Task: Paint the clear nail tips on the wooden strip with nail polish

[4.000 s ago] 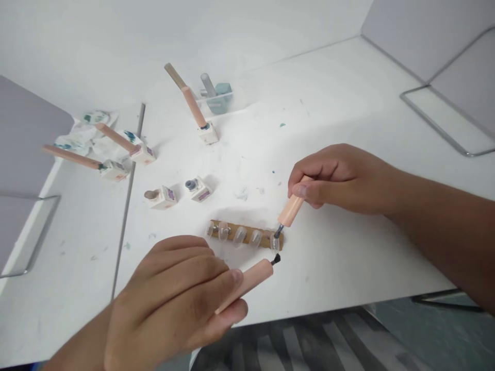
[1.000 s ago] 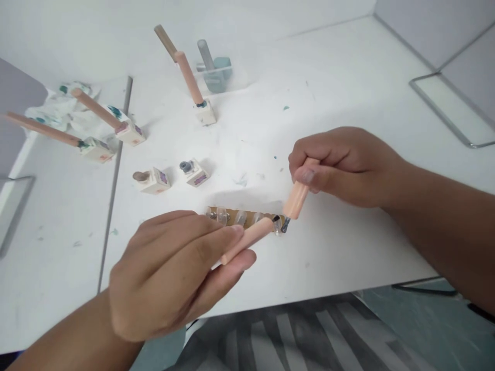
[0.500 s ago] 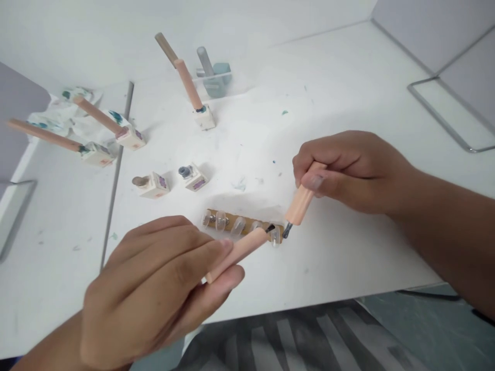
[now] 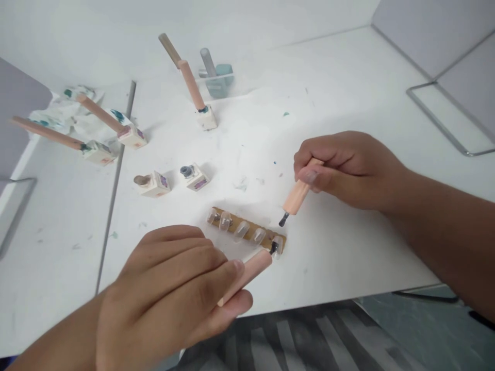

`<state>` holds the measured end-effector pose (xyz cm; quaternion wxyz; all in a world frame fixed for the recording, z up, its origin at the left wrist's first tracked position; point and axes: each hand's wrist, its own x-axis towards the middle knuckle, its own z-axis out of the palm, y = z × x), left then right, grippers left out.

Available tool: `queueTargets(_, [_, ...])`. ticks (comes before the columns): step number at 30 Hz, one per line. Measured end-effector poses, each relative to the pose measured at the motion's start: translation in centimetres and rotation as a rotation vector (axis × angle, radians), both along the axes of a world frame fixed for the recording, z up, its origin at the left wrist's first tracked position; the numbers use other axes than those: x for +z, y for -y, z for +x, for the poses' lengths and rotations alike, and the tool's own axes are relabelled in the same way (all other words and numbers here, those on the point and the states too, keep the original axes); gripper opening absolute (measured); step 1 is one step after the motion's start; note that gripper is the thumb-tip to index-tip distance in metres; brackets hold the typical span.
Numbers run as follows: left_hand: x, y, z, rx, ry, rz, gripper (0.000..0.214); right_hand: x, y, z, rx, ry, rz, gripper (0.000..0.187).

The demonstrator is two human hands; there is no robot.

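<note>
Between thumb and fingers, my left hand (image 4: 174,288) grips a peach-handled nail polish brush (image 4: 249,275). Its dark bristles overlap the rightmost clear nail tip (image 4: 278,247); whether they touch it I cannot tell. My right hand (image 4: 340,170) is closed round a second peach-handled nail polish brush (image 4: 298,196), its dark grey bristles pointing down, just above the right end of the strip. Several clear nail tips stand in a row on a narrow brown strip (image 4: 249,226) on the table. Beyond it are two uncapped white polish bottles, one with a beige neck (image 4: 157,185), the other with a grey neck (image 4: 197,178).
Capped polish bottles with long peach handles stand farther off: one in the middle (image 4: 207,118), two at left (image 4: 133,136) (image 4: 98,153). Crumpled, green-stained tissue (image 4: 79,111) lies behind those. A clear tray edge with teal bottles (image 4: 216,85) is at the back. A metal handle (image 4: 436,118) stands right.
My left hand has moved right and toward me, bringing its brush over the last nail tip. The strip has turned slightly, its right end nearer me. The right brush has lifted a little away.
</note>
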<state>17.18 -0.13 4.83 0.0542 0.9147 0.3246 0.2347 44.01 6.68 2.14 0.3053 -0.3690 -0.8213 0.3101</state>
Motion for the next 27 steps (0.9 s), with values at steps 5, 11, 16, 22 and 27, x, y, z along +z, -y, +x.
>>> queueTargets(5, [0.8, 0.6, -0.6, 0.041, -0.026, -0.04, 0.013, 0.2, 0.6, -0.1, 0.162, -0.063, -0.049, 0.027])
queueTargets(11, [-0.1, 0.3, -0.4, -0.001, -0.054, -0.048, 0.011, -0.2, 1.1, -0.7, 0.271, -0.019, -0.002, 0.025])
queueTargets(16, [-1.1, -0.4, -0.3, -0.106, 0.041, 0.026, 0.019, -0.3, 1.0, -0.6, 0.233, 0.04, 0.085, 0.026])
queueTargets(22, [-0.6, -0.4, -0.4, -0.164, 0.057, 0.071, 0.018, -0.4, 0.7, -0.5, 0.209, 0.064, 0.119, 0.026])
queueTargets(27, [-0.4, -0.2, -0.4, -0.127, 0.014, 0.058, 0.019, -0.3, 0.7, -0.4, 0.181, 0.091, 0.123, 0.025])
